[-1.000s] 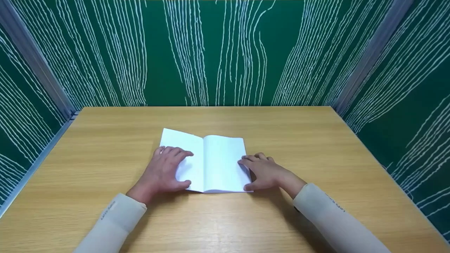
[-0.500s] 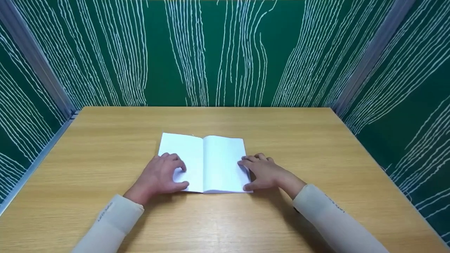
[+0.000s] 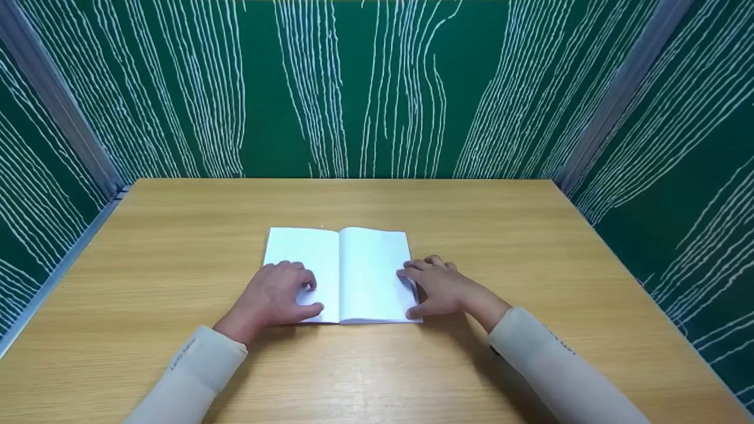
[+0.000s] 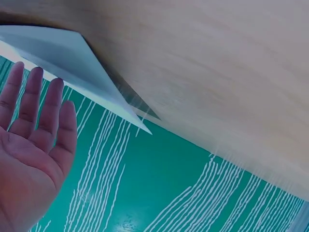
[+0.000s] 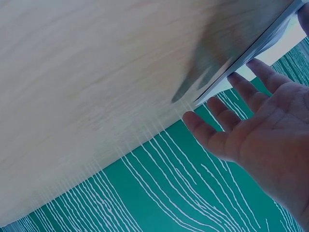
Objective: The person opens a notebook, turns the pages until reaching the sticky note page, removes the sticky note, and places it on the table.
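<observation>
An open notebook (image 3: 374, 277) with blank white pages lies on the wooden table, its fold running away from the person. My left hand (image 3: 272, 294) rests on the lower part of the left page, thumb near the bottom edge. Its fingers look nearly straight in the left wrist view, beside a page (image 4: 72, 58) whose corner stands off the table. Along the right edge, my right hand (image 3: 439, 287) touches the right page with thumb and fingertips spread. The right wrist view has those fingers (image 5: 241, 87) extended at the notebook's edge. Both palms partly cover the pages.
The wooden table (image 3: 377, 371) extends around the notebook on every side. Green panels (image 3: 277, 88) with wavy white lines stand behind it and at both sides, joined by grey posts (image 3: 624, 88).
The left page's raised far corner has come down, and the page lies flatter. My left hand has shifted slightly toward the person, its fingers bending more. The right hand has stayed in place.
</observation>
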`<state>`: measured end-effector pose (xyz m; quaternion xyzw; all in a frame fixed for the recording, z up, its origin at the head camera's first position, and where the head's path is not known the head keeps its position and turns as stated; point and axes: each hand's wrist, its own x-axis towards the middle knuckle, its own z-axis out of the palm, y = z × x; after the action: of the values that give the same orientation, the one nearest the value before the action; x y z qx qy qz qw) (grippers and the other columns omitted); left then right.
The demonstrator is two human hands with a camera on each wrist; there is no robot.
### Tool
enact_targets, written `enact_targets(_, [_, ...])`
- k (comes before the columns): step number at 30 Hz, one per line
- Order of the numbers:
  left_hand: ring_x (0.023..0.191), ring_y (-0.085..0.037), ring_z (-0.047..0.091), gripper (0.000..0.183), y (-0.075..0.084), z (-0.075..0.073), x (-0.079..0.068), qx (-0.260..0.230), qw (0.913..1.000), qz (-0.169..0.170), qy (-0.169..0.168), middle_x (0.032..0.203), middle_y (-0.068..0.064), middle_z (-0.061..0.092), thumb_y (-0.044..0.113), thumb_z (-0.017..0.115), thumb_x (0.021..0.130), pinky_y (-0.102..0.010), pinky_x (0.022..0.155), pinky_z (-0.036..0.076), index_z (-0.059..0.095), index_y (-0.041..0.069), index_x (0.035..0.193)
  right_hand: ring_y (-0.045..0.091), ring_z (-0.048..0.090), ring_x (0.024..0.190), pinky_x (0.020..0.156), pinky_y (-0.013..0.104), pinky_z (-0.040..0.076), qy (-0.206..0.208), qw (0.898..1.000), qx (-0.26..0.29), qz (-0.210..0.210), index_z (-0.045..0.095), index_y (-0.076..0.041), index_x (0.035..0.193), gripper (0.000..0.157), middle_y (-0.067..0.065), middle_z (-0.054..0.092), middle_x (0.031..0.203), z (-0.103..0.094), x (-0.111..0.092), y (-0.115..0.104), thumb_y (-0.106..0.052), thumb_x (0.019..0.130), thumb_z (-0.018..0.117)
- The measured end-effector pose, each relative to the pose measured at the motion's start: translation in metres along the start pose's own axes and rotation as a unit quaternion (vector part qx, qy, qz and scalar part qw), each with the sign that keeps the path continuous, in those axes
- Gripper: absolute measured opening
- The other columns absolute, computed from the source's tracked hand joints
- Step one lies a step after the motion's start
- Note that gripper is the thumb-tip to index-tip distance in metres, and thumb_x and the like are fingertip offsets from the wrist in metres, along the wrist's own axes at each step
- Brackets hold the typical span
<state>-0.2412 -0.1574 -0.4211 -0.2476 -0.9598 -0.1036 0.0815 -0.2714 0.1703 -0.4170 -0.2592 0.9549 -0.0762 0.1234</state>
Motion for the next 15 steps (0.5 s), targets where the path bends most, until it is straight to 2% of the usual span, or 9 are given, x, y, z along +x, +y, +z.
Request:
enact_targets(6, [0.074,-0.011,0.048,0.036,0.007,0.003,0.005,-0.015,0.9999,-0.002,-0.003,0.083,0.007,0.064,0.053,0.067,0.077,-0.031,0.072,0.037,0.071,0.021,0.093,0.033,0.028,0.139,0.111,0.059,0.024,-0.002,1.000,0.001,0.012,0.043,-0.028,0.145,0.078,0.005,0.037,0.153,0.000,0.002,0.000,-0.049,0.077,0.074])
enact_targets(11, [0.079,-0.013,0.051,0.043,0.013,0.004,0.010,-0.049,0.9987,0.014,-0.006,0.092,0.003,0.066,0.051,0.067,0.077,-0.033,0.076,0.043,0.069,0.017,0.103,0.033,0.030,0.138,0.111,0.059,0.026,0.005,1.000,-0.002,0.015,0.046,-0.029,0.143,0.074,0.006,0.041,0.151,-0.001,0.002,-0.002,-0.050,0.078,0.074])
enact_targets(13, [0.085,-0.014,0.053,0.048,0.015,0.004,0.012,-0.074,0.9971,0.006,-0.019,0.100,0.001,0.066,0.051,0.067,0.077,-0.034,0.081,0.046,0.067,0.016,0.109,0.033,0.031,0.137,0.110,0.060,0.027,0.007,1.000,-0.008,0.012,0.046,-0.028,0.143,0.074,0.006,0.042,0.151,-0.001,0.003,-0.003,-0.051,0.078,0.073])
enact_targets(15, [0.098,-0.015,0.056,0.055,0.018,0.004,0.014,-0.105,0.9933,-0.018,-0.045,0.112,0.000,0.065,0.053,0.067,0.077,-0.036,0.091,0.048,0.063,0.017,0.118,0.033,0.032,0.137,0.109,0.060,0.028,0.010,1.000,-0.011,0.011,0.046,-0.028,0.143,0.074,0.007,0.042,0.151,-0.001,0.004,-0.003,-0.051,0.078,0.073])
